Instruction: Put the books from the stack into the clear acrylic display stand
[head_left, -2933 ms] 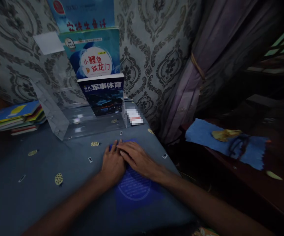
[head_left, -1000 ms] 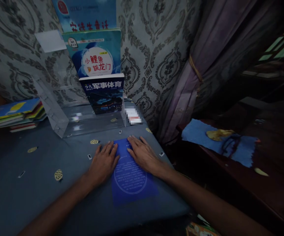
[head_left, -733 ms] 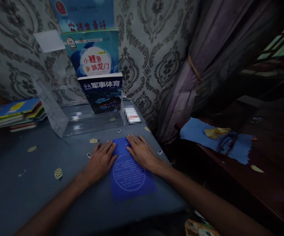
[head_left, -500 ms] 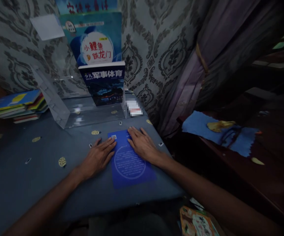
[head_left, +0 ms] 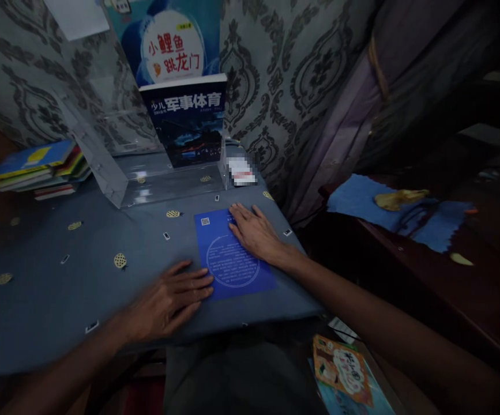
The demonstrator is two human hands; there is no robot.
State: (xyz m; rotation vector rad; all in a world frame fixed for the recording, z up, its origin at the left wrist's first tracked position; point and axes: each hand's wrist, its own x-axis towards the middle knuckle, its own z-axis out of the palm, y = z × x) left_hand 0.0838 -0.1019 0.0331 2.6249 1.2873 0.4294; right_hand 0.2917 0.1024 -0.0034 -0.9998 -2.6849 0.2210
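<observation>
A thin blue book point(head_left: 232, 265) lies flat on the table, a round outlined block of text and a small square code on its upturned cover. My left hand point(head_left: 174, 297) is spread, its fingertips touching the book's lower left edge. Across the upper right part of the cover rests my right hand point(head_left: 256, 233), flat with fingers stretched out. Behind the book, a clear acrylic stand point(head_left: 167, 190) carries a dark-covered book point(head_left: 193, 129) and, above it, a teal book point(head_left: 174, 46) with a white circle.
Several stacked books point(head_left: 37, 167) sit at the table's left. A white packet point(head_left: 241, 171) lies beside the stand. On the dark red surface at right is a blue cloth point(head_left: 353, 199). More books point(head_left: 347, 369) are low at right, below the edge of the patterned tablecloth point(head_left: 146, 242).
My left hand has slid from the book's upper left corner down to its lower left edge. My right hand stays on the cover. The view has tilted lower.
</observation>
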